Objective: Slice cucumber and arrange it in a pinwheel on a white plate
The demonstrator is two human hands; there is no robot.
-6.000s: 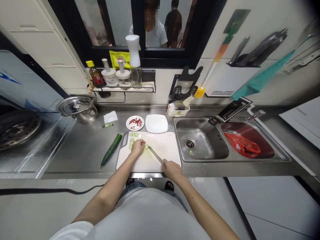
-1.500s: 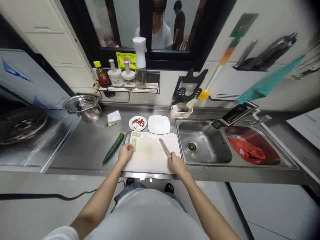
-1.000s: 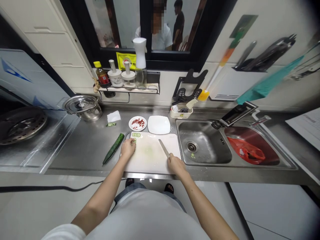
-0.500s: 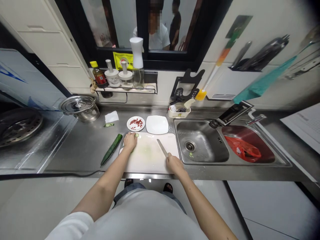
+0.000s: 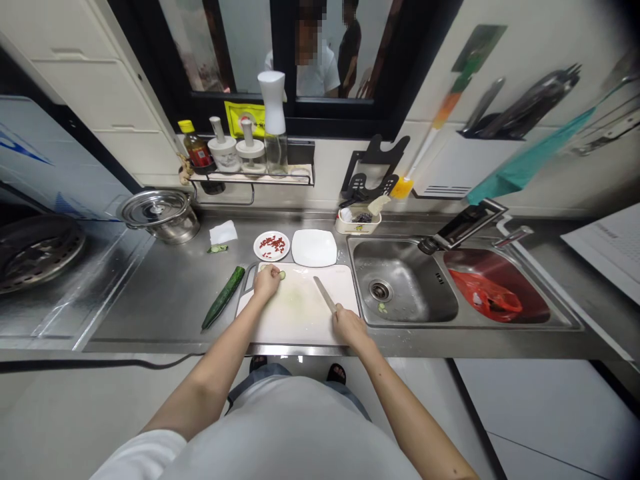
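Just right of the left hand [image 5: 267,283], at its fingertips: cucumber slice [image 5: 283,275], on the far-left part of the cutting board [image 5: 315,327]. Left is clearly the nearer hand. Its fingers are bent and drawn together; the hand covers whatever is under it, so can't tell if it's actually gripping the slice.

Right hand [image 5: 349,327] is closed round the knife [image 5: 325,295] handle, lower right of the left hand. Blade's long axis slants away and leftward from the right hand, tip over the board between the hands, well apart from the slice. So the knife points past the slice on its right side, not across it.

Whole cucumber [image 5: 223,298]: on the table [image 5: 150,293], left of the left hand, off the board. Long axis diagonal, far end tipped toward the board. Left hand nearer here too.

Square plate [image 5: 315,248] sits beyond both hands, ahead and right of the left one. Round plate [image 5: 271,257] with red pieces [image 5: 273,246] is almost straight ahead of the left.
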